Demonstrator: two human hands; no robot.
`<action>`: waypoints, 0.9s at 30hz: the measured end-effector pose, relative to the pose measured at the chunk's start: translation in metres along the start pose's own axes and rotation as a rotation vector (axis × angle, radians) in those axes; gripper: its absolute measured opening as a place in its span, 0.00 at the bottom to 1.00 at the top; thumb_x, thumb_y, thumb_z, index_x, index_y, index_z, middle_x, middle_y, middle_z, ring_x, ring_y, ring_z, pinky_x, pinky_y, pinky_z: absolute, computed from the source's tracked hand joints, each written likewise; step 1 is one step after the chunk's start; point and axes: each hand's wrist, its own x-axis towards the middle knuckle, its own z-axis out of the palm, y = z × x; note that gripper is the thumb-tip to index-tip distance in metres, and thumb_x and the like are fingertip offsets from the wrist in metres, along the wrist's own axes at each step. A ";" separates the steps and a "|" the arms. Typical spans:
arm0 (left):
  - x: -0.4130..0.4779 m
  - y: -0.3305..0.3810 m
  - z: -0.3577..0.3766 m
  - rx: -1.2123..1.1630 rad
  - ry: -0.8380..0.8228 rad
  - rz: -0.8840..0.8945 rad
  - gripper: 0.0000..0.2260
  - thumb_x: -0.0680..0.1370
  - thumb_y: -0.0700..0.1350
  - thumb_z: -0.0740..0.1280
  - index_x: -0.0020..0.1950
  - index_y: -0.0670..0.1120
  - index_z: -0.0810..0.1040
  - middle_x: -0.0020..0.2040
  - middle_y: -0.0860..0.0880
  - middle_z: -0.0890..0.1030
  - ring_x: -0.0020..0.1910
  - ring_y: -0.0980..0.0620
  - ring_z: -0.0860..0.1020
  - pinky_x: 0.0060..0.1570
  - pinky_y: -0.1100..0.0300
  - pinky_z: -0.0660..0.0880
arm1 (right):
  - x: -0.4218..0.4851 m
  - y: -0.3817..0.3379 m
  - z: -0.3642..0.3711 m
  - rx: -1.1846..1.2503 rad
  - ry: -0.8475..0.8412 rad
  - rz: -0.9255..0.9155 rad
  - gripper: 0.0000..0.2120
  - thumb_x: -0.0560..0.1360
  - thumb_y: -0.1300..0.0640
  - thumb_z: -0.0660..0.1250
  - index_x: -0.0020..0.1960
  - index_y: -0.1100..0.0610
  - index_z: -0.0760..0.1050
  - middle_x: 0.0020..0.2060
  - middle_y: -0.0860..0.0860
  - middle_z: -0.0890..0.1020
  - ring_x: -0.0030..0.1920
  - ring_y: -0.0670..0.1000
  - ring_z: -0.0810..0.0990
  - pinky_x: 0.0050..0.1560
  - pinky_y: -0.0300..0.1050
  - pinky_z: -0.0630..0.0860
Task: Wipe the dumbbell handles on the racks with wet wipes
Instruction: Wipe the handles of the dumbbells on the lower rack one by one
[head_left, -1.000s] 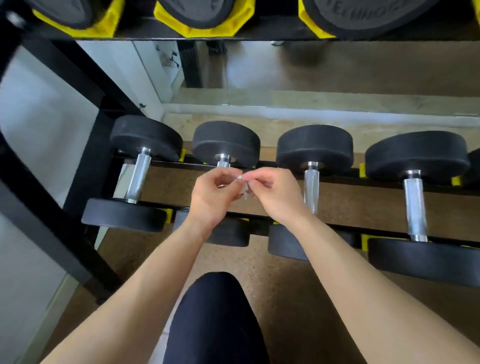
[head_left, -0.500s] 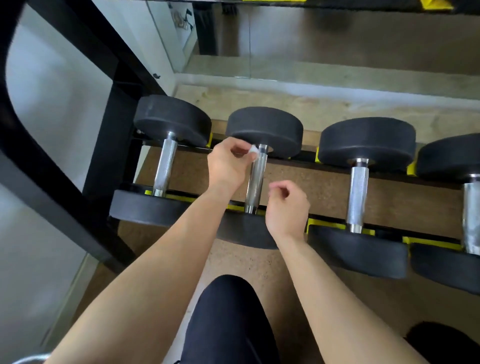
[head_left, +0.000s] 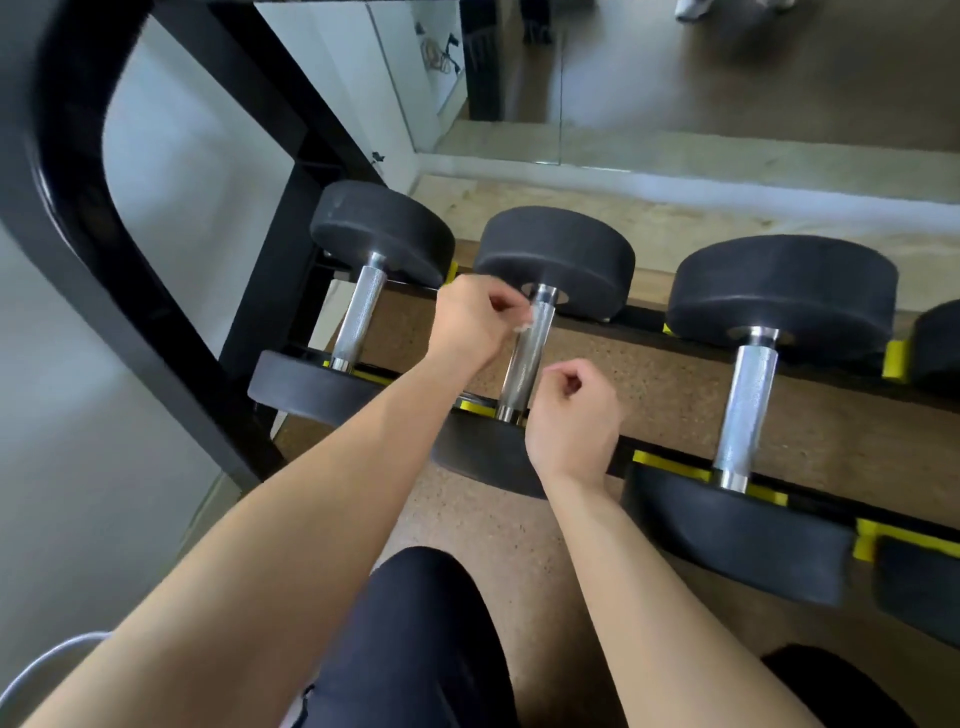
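While your left hand (head_left: 475, 322) has its fingers curled in, pinching the wet wipe (head_left: 523, 325) against the far end of the second dumbbell's handle (head_left: 521, 364), here's what you're working with.

Wipe: small, limp, damp, near weightless. It's bunched up, with only a scrap of white showing past your fingertips. It will likely fold on itself, so spread it before you stroke.

Handle: stiff knurled steel. Expect it to drag on the wipe rather than slip, and it may snag.

Dumbbell: second from left on the rack (head_left: 270, 260), rubber heads seated on the far and near rails. It's probably heavy enough to stay put under wiping pressure.

Best hold: wrap the wipe round the bar, thumb opposite fingers, and run far to near.

Right hand (head_left: 571, 415): just right of the handle's near end, fingers loosely curled on nothing. It looks clear of the bar. Use it on the near head (head_left: 483, 457) if the bar turns.
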 end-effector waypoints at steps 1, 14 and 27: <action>0.002 0.003 0.003 -0.024 0.030 -0.013 0.03 0.74 0.43 0.77 0.44 0.52 0.85 0.41 0.60 0.82 0.42 0.65 0.78 0.43 0.77 0.68 | 0.001 0.001 0.001 -0.004 0.002 -0.003 0.06 0.78 0.58 0.65 0.44 0.51 0.78 0.39 0.43 0.79 0.43 0.44 0.79 0.43 0.41 0.77; -0.008 -0.018 -0.014 0.158 -0.202 0.091 0.08 0.72 0.45 0.80 0.37 0.54 0.83 0.36 0.58 0.81 0.37 0.64 0.78 0.37 0.78 0.68 | 0.004 0.001 0.002 -0.061 -0.011 0.025 0.08 0.79 0.57 0.63 0.43 0.50 0.78 0.37 0.42 0.78 0.40 0.41 0.76 0.35 0.31 0.69; 0.014 -0.034 0.011 -0.131 0.017 0.188 0.03 0.75 0.44 0.77 0.43 0.51 0.85 0.39 0.61 0.82 0.41 0.67 0.79 0.45 0.77 0.70 | 0.022 0.007 0.002 -0.055 -0.073 0.035 0.08 0.78 0.56 0.65 0.42 0.49 0.80 0.36 0.46 0.82 0.41 0.46 0.81 0.46 0.46 0.79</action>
